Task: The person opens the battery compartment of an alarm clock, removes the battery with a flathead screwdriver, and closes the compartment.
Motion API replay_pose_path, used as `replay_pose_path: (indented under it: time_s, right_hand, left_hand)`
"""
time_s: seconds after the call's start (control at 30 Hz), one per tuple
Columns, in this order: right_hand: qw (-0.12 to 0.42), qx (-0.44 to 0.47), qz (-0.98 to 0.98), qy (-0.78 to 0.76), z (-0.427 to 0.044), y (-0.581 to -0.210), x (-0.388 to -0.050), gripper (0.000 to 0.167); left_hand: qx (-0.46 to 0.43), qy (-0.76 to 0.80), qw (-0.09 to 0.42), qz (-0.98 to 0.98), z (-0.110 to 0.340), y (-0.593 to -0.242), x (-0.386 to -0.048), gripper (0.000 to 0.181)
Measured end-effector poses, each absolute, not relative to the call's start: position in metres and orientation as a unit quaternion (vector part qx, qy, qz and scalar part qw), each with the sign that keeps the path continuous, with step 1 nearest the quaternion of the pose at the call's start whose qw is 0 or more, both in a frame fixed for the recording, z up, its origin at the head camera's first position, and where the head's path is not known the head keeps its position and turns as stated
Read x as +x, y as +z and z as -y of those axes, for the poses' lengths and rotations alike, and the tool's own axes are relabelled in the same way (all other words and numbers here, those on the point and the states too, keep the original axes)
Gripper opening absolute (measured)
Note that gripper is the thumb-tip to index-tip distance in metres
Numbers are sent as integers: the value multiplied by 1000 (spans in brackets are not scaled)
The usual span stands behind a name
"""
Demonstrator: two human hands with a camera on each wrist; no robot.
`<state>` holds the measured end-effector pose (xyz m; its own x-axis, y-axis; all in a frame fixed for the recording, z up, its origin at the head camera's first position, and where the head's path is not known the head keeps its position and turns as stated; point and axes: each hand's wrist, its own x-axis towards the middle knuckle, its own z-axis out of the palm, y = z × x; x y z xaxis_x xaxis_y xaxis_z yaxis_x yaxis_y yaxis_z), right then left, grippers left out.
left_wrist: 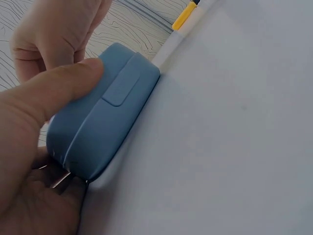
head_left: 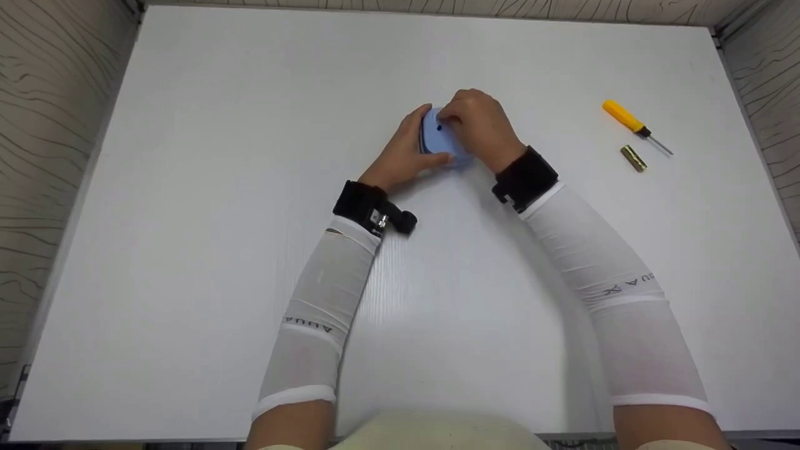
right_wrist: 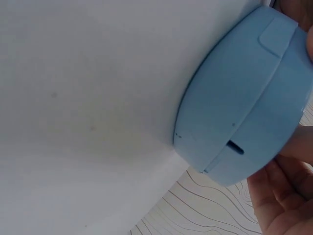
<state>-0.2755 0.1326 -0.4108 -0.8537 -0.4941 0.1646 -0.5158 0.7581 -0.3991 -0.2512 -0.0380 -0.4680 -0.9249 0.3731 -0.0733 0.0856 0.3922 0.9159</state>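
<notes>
A rounded blue plastic case (head_left: 445,140) stands on the white table, with a small dark hole in the face turned up to the head camera. My left hand (head_left: 406,153) grips it from the left, thumb along the near side and fingers round the far side. In the left wrist view, a seam and a raised tab mark the near wall of the case (left_wrist: 115,105). My right hand (head_left: 481,122) bends its fingers against the upper face beside the hole; whether they pinch anything there is hidden. A short dark slot shows in the case (right_wrist: 264,93) in the right wrist view.
To the right lies a screwdriver (head_left: 625,117) with a yellow handle, its metal shaft towards the near right. Just below it are gold-and-dark batteries (head_left: 634,159), side by side. Wood-patterned panels (head_left: 50,156) border the white table (head_left: 219,125).
</notes>
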Motion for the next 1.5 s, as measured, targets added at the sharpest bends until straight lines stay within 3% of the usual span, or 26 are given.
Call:
replay_pose_path:
  time_s: [0.87, 1.23, 1.5]
  right_hand:
    - [40, 309, 914, 259, -146, -422, -269, 23]
    - [30, 364, 882, 298, -163, -427, -271, 24]
    - [-2, 346, 892, 290, -171, -422, -273, 27]
  left_hand:
    - [146, 514, 132, -835, 40, -466, -250, 101]
    - [155, 512, 143, -833, 42, -470, -252, 105]
    - [148, 513, 147, -832, 42, -469, -253, 105]
